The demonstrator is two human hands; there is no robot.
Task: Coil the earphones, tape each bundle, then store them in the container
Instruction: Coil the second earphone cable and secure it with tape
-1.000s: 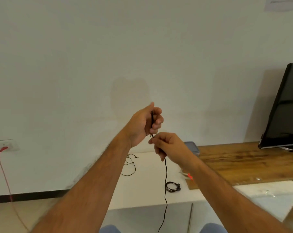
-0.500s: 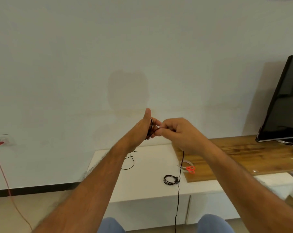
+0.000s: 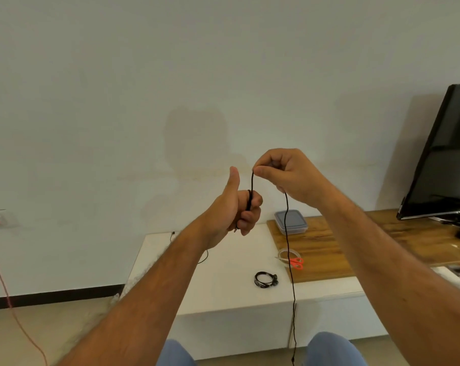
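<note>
At frame centre the left hand, thumb up, grips loops of a black earphone cord that the right hand pinches above, the cord hanging past a coiled bundle, tape roll and lidded container on the desk.

Three sets of earphones show: one held cable, one coiled bundle near the counter's front edge, one loose cable toward its back left corner. One container, one tape roll, one pair of scissors, one screen.
</note>
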